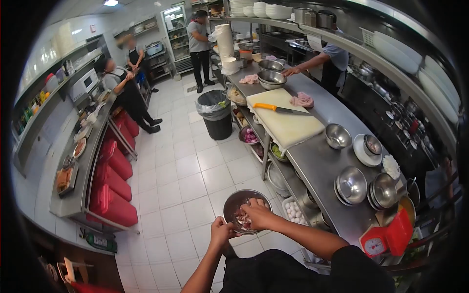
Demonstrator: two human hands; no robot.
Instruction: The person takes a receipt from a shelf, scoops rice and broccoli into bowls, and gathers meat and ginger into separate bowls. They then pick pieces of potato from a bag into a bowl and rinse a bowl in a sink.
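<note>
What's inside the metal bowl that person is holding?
Reddish and whitish pieces, perhaps meat, lie in the metal bowl; the right hand hides whatever is beneath it.

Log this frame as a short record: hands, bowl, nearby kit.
left hand: gripping the rim of the metal bowl
right hand: fingers inside the bowl
contents: reddish pieces, kind unclear
cutting board: on the steel counter
orange-handled knife: lying on the board
red scale: counter's near end

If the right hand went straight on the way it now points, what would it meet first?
The right hand would likely first meet the reddish food in the metal bowl, then its wall, though depth is unclear.
</note>
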